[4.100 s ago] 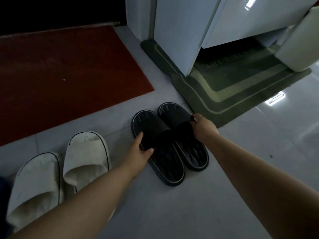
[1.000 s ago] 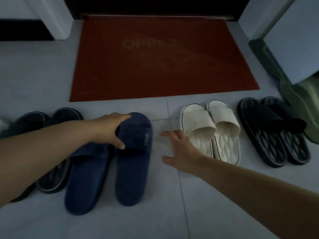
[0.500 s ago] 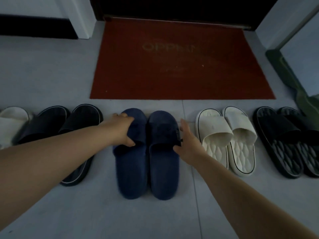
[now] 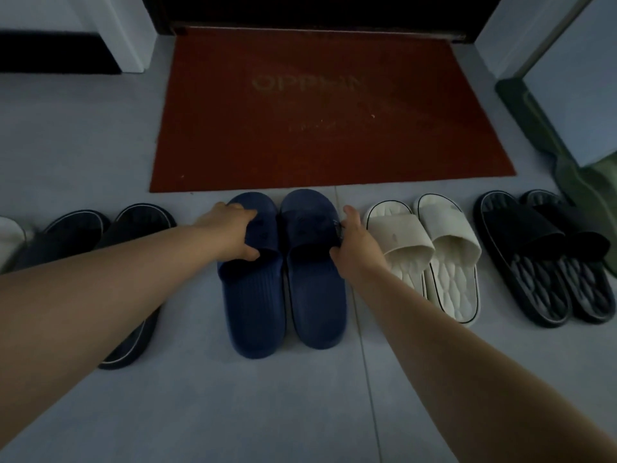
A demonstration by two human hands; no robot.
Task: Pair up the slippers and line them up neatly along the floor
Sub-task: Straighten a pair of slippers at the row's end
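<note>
Slippers fill the head view in a row on the grey floor: at centre, just at 6 o'clock of the red doormat, the navy pair sits side by side, touching, ribbed footbeds and smooth wide straps. Left hand grips the left navy strap; right hand clasps the right strap's outer edge. At 3 o'clock lie the cream pair and a black pair; at 9 o'clock, another dark pair.

Faded "OPP…" on red doormat
</note>
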